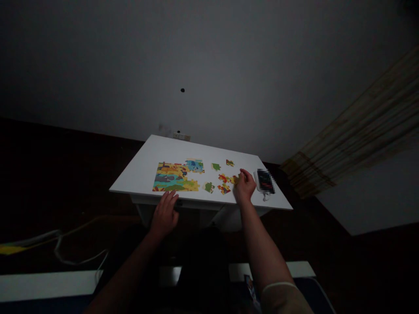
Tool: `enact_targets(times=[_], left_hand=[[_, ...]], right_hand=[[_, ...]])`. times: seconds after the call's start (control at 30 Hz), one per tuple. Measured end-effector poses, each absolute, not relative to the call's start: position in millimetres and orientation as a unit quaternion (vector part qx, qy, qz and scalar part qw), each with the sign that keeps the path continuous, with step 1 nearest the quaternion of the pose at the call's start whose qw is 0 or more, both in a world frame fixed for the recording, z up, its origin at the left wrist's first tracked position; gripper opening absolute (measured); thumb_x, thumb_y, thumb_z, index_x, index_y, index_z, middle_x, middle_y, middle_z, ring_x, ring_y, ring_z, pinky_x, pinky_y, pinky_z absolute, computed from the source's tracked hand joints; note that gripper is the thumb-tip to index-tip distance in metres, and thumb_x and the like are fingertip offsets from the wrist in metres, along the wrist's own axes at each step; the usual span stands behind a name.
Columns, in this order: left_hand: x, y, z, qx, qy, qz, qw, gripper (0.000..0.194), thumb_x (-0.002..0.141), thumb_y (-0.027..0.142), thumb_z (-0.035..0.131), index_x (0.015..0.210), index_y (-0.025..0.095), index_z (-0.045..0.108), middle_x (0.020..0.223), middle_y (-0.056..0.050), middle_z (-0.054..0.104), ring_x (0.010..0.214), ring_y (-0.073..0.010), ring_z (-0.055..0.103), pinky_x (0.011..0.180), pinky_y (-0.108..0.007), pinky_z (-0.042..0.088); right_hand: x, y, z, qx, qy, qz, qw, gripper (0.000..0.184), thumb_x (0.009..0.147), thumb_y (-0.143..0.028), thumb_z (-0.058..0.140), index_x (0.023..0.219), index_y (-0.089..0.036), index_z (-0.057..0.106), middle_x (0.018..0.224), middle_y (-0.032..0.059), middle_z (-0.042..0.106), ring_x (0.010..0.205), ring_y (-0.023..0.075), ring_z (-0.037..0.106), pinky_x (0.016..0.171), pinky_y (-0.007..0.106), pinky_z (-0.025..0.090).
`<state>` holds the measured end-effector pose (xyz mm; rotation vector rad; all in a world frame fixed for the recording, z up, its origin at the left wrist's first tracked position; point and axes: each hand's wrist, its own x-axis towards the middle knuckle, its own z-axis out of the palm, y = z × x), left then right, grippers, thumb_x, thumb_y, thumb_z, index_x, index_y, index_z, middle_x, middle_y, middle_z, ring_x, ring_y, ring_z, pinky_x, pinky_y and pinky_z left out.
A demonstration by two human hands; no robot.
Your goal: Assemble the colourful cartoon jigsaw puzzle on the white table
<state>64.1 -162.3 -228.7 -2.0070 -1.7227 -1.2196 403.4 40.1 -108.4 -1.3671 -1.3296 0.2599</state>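
A partly joined jigsaw puzzle (170, 178) with animals on yellow, teal and green lies flat on the white table (131, 176). My left hand (165, 213) rests at the table's front edge, fingers stretched out, their tips by the puzzle's lower border. Farther right, my right hand (245, 186) is closed, with thumb and fingers pinched at a puzzle piece (238, 177) that they mostly cover. Just left of it lie a red-and-yellow piece (223, 178), another colourful piece (224, 189) and a green piece (208, 187). Behind them are a green piece (216, 166) and a darker piece (230, 162).
A dark, blurred-out object (266, 181) on something white lies at the table's right, with a small white item (266, 197) before it. The wall (216, 104) with a socket (181, 136) stands behind. A curtain (327, 144) hangs at right; a pale cable (65, 257) runs at lower left.
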Motion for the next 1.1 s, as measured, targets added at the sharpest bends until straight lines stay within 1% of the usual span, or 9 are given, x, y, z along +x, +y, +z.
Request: enact_targets(times=[0.13,0.3,0.43,0.5,0.6,0.73,0.9,1.0,1.1], left_hand=[[63.7,-161.3,-230.6,-0.684,-0.586,-0.417,0.123,0.08,0.093,0.01,0.058,0.172,0.02,0.049,0.171,-0.017,0.063,0.169,-0.0406,0.049,0.134,-0.064,0.048],[62.9,-163.1,-228.7,-0.689,-0.592,-0.4,0.125,0.079,0.095,0.009,0.056,0.172,0.022,0.046,0.173,-0.017,0.062,0.17,-0.0394,0.048,0.134,-0.063,0.05],[61.6,-165.2,-226.8,-0.692,-0.592,-0.393,0.128,0.078,0.095,0.008,0.056,0.171,0.022,0.048,0.173,-0.017,0.062,0.17,-0.0383,0.048,0.132,-0.061,0.052],[61.4,-165.8,-226.9,-0.694,-0.593,-0.388,0.126,0.08,0.094,0.008,0.056,0.172,0.022,0.047,0.173,-0.017,0.062,0.17,-0.0385,0.049,0.132,-0.06,0.052],[62.0,-166.0,-228.3,-0.694,-0.6,-0.384,0.108,0.087,0.092,0.008,0.057,0.176,0.024,0.043,0.174,-0.016,0.061,0.169,-0.0394,0.049,0.134,-0.064,0.049],[63.5,-164.2,-231.8,-0.686,-0.604,-0.392,0.103,0.087,0.091,0.009,0.057,0.175,0.025,0.044,0.172,-0.015,0.063,0.167,-0.0401,0.052,0.135,-0.066,0.047],[63.4,-159.4,-236.8,-0.684,-0.587,-0.409,0.139,0.077,0.094,0.01,0.056,0.169,0.022,0.048,0.169,-0.018,0.065,0.165,-0.0405,0.054,0.134,-0.065,0.049],[62.9,-156.6,-239.4,-0.687,-0.58,-0.413,0.143,0.077,0.094,0.01,0.056,0.17,0.022,0.046,0.168,-0.018,0.065,0.166,-0.0409,0.053,0.134,-0.066,0.049],[62.5,-154.5,-241.3,-0.685,-0.578,-0.42,0.142,0.076,0.094,0.011,0.057,0.169,0.022,0.047,0.167,-0.017,0.065,0.167,-0.0414,0.052,0.133,-0.067,0.05]], right_hand=[[387.6,34.1,-106.0,-0.558,-0.65,0.124,0.501,0.051,0.106,-0.047,0.051,0.132,-0.019,0.086,0.13,0.0164,0.084,0.124,0.0314,0.074,0.115,0.049,0.057],[343.0,40.4,-90.6,-0.512,-0.782,0.1,0.34,0.035,0.105,-0.033,0.065,0.128,-0.032,0.09,0.129,0.0077,0.086,0.122,0.0308,0.073,0.113,0.048,0.054],[311.9,40.8,-87.7,-0.463,-0.849,0.108,0.231,0.027,0.109,-0.042,0.068,0.123,-0.035,0.091,0.123,0.0055,0.088,0.12,0.0302,0.074,0.112,0.043,0.053],[307.3,39.9,-92.1,-0.451,-0.85,0.141,0.235,0.035,0.113,-0.05,0.061,0.124,-0.034,0.09,0.121,0.0064,0.088,0.12,0.0298,0.076,0.109,0.041,0.055],[318.1,42.2,-100.1,-0.481,-0.792,0.181,0.328,0.051,0.117,-0.052,0.044,0.134,-0.028,0.086,0.133,0.01,0.086,0.125,0.0297,0.076,0.11,0.042,0.057],[361.4,48.6,-104.3,-0.562,-0.716,0.149,0.386,0.054,0.108,-0.049,0.045,0.135,-0.021,0.083,0.135,0.0146,0.083,0.126,0.0317,0.073,0.113,0.047,0.057],[432.5,46.5,-107.6,-0.632,-0.692,0.052,0.345,0.053,0.102,-0.043,0.052,0.133,-0.015,0.083,0.132,0.0215,0.081,0.131,0.0392,0.067,0.119,0.055,0.05],[462.1,42.6,-115.2,-0.653,-0.694,0.006,0.304,0.057,0.101,-0.044,0.057,0.141,-0.011,0.079,0.143,0.0243,0.078,0.138,0.043,0.062,0.124,0.058,0.044],[473.3,41.0,-122.6,-0.663,-0.7,0.001,0.266,0.063,0.098,-0.046,0.066,0.149,-0.011,0.074,0.151,0.0245,0.075,0.141,0.0432,0.061,0.125,0.057,0.043]])
